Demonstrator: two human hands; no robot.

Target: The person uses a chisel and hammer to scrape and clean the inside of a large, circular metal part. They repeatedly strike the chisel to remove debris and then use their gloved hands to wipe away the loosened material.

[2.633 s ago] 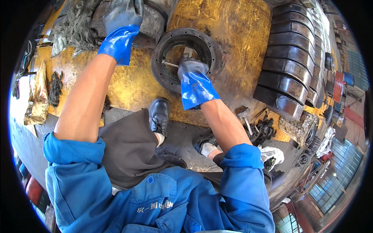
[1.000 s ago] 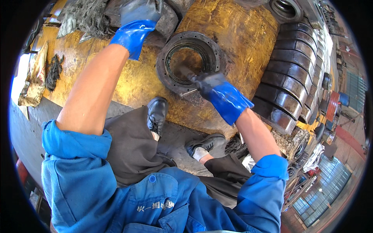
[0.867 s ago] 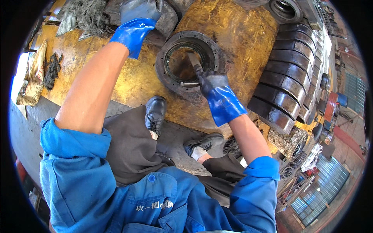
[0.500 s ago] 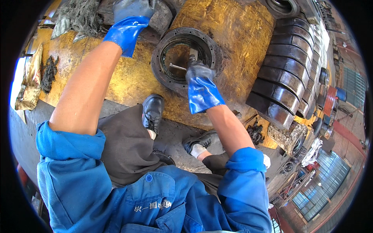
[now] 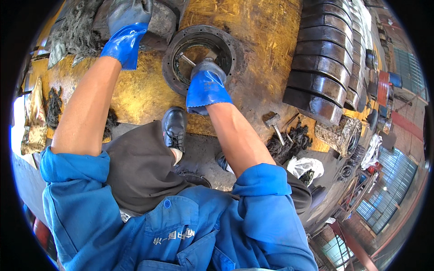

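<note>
A dark round metal ring (image 5: 171,72) with bolt holes around its flange lies on the yellow, oil-stained table. My right hand (image 5: 209,67), in a blue and grey rubber glove, reaches into its opening. Its fingers are closed on a metal tool (image 5: 187,59); a pale rod sticks out to the left and a flat light piece shows beyond the fingers. The tool's exact kind is hidden by the glove. At the upper left my left hand (image 5: 130,19), gloved alike, is over a grey metal part (image 5: 158,25). Its fingers are partly cut off by the picture's edge.
A row of dark curved metal segments (image 5: 321,65) stands right of the ring. A hammer (image 5: 274,126) lies by dark rags (image 5: 296,140) at the near edge. Grey fibrous waste (image 5: 81,31) lies at the far left, and a dirty sack (image 5: 36,117) hangs at the left edge.
My right hand has moved toward the near side of the ring's opening, and the tool's rod now points up and left. The view has shifted, uncovering the hammer. My left hand stays by the grey part.
</note>
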